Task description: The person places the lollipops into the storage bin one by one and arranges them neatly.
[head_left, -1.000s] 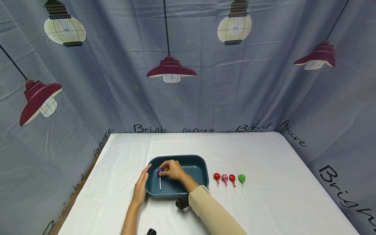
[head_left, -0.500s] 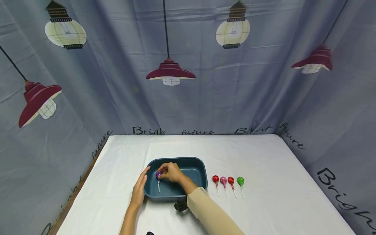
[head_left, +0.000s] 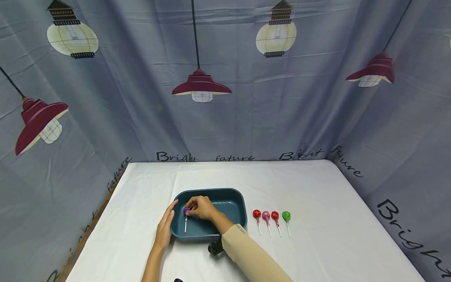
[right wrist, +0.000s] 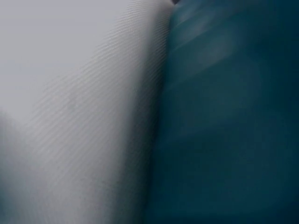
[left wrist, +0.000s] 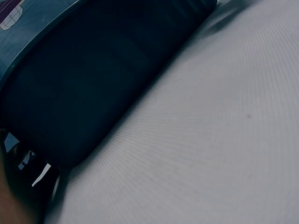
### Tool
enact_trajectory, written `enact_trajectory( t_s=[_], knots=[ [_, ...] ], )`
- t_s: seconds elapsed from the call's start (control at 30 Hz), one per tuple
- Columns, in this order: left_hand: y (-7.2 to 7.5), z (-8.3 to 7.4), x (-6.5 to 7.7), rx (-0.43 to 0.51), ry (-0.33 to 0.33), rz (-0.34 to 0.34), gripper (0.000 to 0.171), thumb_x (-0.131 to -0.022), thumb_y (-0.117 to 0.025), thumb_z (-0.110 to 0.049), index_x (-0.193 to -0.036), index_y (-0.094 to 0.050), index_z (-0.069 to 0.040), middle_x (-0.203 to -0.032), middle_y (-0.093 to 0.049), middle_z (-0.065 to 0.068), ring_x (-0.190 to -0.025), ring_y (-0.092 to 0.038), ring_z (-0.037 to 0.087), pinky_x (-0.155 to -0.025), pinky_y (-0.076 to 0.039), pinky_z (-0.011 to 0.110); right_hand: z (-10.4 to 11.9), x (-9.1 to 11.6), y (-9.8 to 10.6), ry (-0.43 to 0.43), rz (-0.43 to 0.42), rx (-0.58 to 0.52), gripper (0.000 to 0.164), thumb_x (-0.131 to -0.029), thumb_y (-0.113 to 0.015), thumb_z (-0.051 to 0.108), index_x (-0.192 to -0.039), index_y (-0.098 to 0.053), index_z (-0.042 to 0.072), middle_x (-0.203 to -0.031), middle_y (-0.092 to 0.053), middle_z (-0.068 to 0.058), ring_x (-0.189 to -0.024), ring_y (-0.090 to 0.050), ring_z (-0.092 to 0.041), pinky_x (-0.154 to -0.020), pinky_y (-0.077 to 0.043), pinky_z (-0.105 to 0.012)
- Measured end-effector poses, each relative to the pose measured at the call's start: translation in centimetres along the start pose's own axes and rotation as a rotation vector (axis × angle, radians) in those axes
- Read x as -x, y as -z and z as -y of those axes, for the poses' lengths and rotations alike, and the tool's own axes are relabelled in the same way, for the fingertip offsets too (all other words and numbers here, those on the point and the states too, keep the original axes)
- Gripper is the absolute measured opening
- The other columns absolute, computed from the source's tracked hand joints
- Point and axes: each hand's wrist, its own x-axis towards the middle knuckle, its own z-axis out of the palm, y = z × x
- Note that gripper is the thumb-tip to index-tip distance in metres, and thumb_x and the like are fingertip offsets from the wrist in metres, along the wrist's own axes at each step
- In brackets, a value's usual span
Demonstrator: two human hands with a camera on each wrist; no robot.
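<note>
the right hand [head_left: 201, 207] is reaching into the deep teal tray [head_left: 230, 209], its thumb and fingers pinching the head of a purple lollipop [head_left: 186, 211]. the lollipop is sitting inside the tray near the left wall, its white stick pointing toward the person; whether it is touching the floor there, i cannot tell. the left hand [head_left: 164, 227] is resting against the tray's left side, fingers nearly straight and gripping nothing. to the right of the tray, a red lollipop [head_left: 257, 214], a pink lollipop [head_left: 266, 216], a second red lollipop [head_left: 275, 216] and a green lollipop [head_left: 286, 216] are lying in a row on the white tablecloth [head_left: 334, 235], sticks toward the person.
</note>
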Motion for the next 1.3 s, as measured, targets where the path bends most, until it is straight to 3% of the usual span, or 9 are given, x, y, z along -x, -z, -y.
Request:
enact_trajectory(
  t_s=[0.17, 0.33, 0.6, 0.83, 1.3],
  knots=[
    [0.07, -0.18, -0.17, 0.010, 0.013, 0.017, 0.039, -0.102, -0.031, -0.023, -0.138, -0.043, -0.017, -0.143, -0.038, 0.002, -0.133, -0.025, 0.017, -0.107, -0.018, 0.034, -0.10, -0.11, -0.01, 0.023, 0.003, 0.031, 0.017, -0.074, -0.077, 0.010, -0.087, -0.068, 0.005, -0.080, -0.069, -0.002, -0.063, -0.057, -0.001, -0.057, -0.045, -0.014],
    [0.16, -0.42, -0.31, 0.039, 0.012, 0.030, 0.039, -0.101, -0.032, -0.018, -0.138, -0.043, -0.010, -0.143, -0.037, 0.010, -0.133, -0.024, 0.026, -0.106, -0.014, 0.049, -0.29, -0.22, 0.07, 0.030, 0.008, 0.028, 0.017, -0.074, -0.077, 0.011, -0.088, -0.068, 0.005, -0.080, -0.069, -0.003, -0.063, -0.057, -0.003, -0.058, -0.045, -0.015],
    [-0.16, -0.08, -0.32, 0.012, 0.007, 0.017, 0.040, -0.101, -0.031, -0.028, -0.138, -0.044, -0.018, -0.143, -0.038, 0.002, -0.133, -0.025, 0.020, -0.107, -0.016, 0.045, -0.23, -0.12, 0.41, 0.028, 0.014, 0.023, 0.018, -0.074, -0.077, 0.011, -0.089, -0.068, 0.005, -0.081, -0.069, -0.003, -0.063, -0.057, -0.003, -0.058, -0.045, -0.015],
    [-0.11, 0.28, -0.24, -0.001, -0.011, 0.006, 0.041, -0.101, -0.032, -0.031, -0.138, -0.043, -0.018, -0.143, -0.038, 0.006, -0.133, -0.026, 0.025, -0.106, -0.017, 0.049, -0.42, -0.07, 0.17, 0.027, 0.015, 0.019, 0.020, -0.073, -0.077, 0.010, -0.090, -0.067, 0.005, -0.083, -0.069, -0.003, -0.062, -0.057, -0.003, -0.055, -0.045, -0.015],
    [0.03, 0.30, -0.02, -0.003, 0.011, 0.007, 0.040, -0.101, -0.032, -0.031, -0.138, -0.044, -0.021, -0.142, -0.039, 0.001, -0.133, -0.026, 0.020, -0.106, -0.017, 0.045, -0.08, 0.26, 0.06, 0.038, 0.021, 0.017, 0.027, -0.073, -0.078, 0.009, -0.096, -0.065, 0.003, -0.092, -0.068, -0.008, -0.065, -0.061, -0.007, -0.053, -0.046, -0.015]
  ],
)
